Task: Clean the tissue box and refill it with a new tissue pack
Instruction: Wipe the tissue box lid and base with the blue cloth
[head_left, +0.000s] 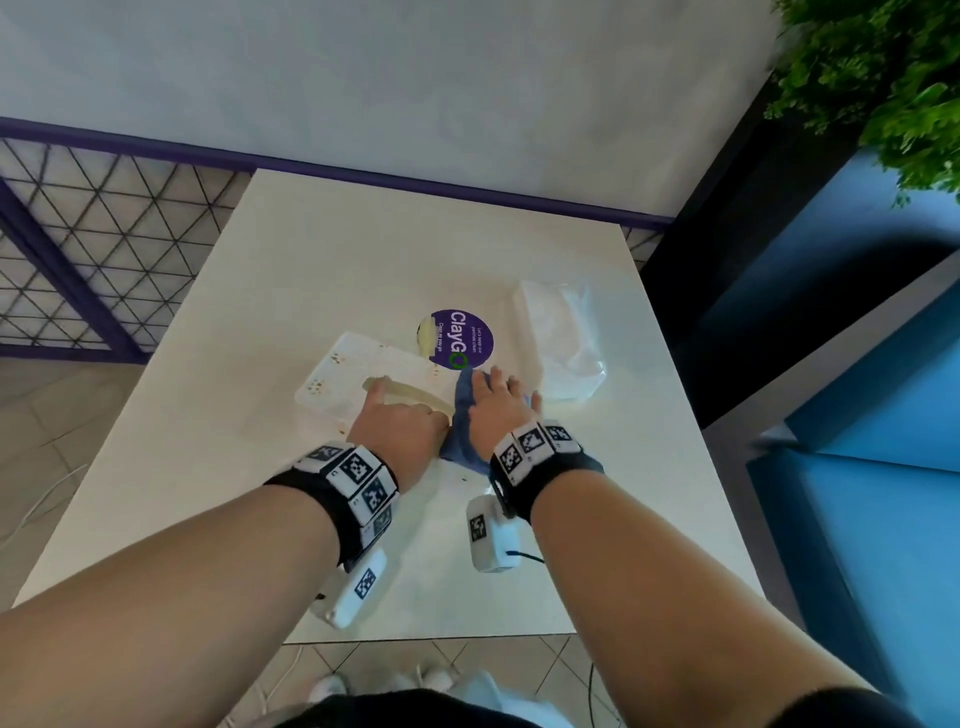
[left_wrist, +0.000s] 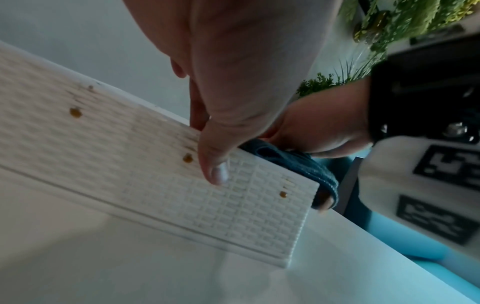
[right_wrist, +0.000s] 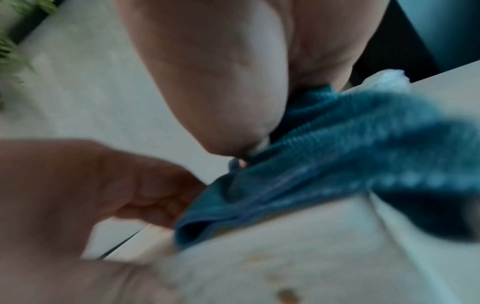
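A white tissue box (head_left: 353, 374) with a woven texture and brown spots lies on the white table (head_left: 234, 493). My left hand (head_left: 400, 421) grips its near right part; the thumb (left_wrist: 213, 164) lies on the side wall (left_wrist: 155, 174) and the fingers reach over the top. My right hand (head_left: 498, 405) holds a blue cloth (head_left: 462, 431) against the box's right end. In the right wrist view the thumb (right_wrist: 221, 102) pinches the cloth (right_wrist: 324, 154) above the stained box (right_wrist: 311, 257). A new tissue pack (head_left: 563, 348) in clear wrap lies to the right of the box.
A round purple sticker (head_left: 462, 338) sits on the table behind the box, with a small beige piece (head_left: 426, 338) beside it. Blue seats (head_left: 857, 467) stand to the right, green plants (head_left: 883, 62) at top right. A wall runs behind the table.
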